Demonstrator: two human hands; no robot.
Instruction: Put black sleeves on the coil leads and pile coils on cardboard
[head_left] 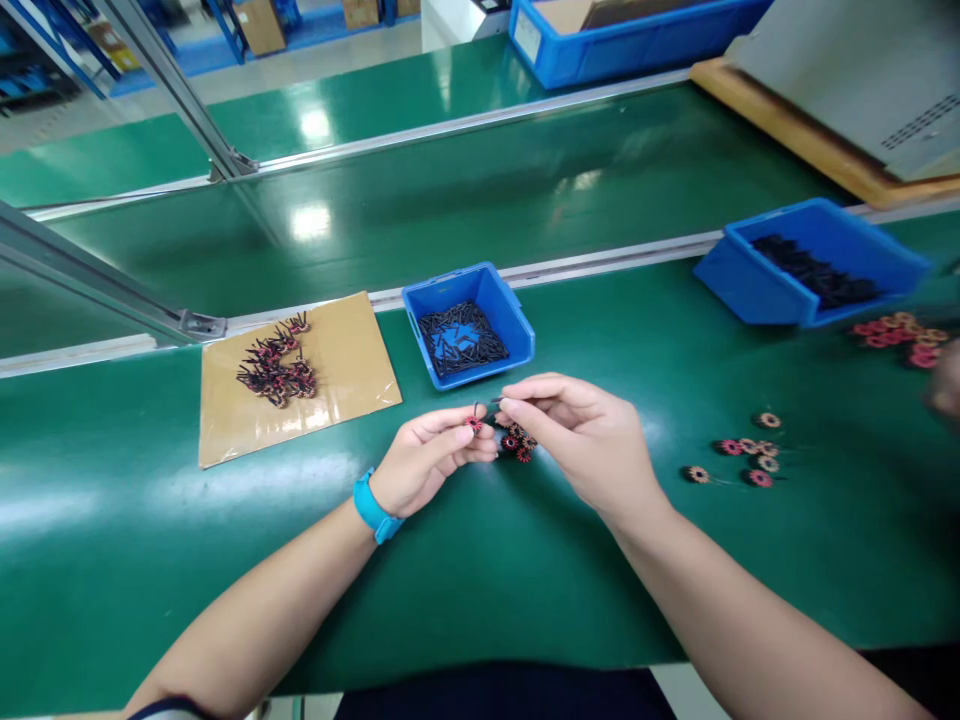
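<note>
A glossy green desk [525, 580] spans the view, a metal-edged strip behind it. The left hand [442, 455] pinches a small red wound coil [472, 424] in its grip; the right hand [577, 430] grips a thin black sleeve [496, 401] just beside it. More coils [517, 442] lie beneath the hands. Beyond sits a blue bin [523, 340] of black sleeves, right of a cardboard sheet [352, 360] bearing a coil pile [277, 368].
</note>
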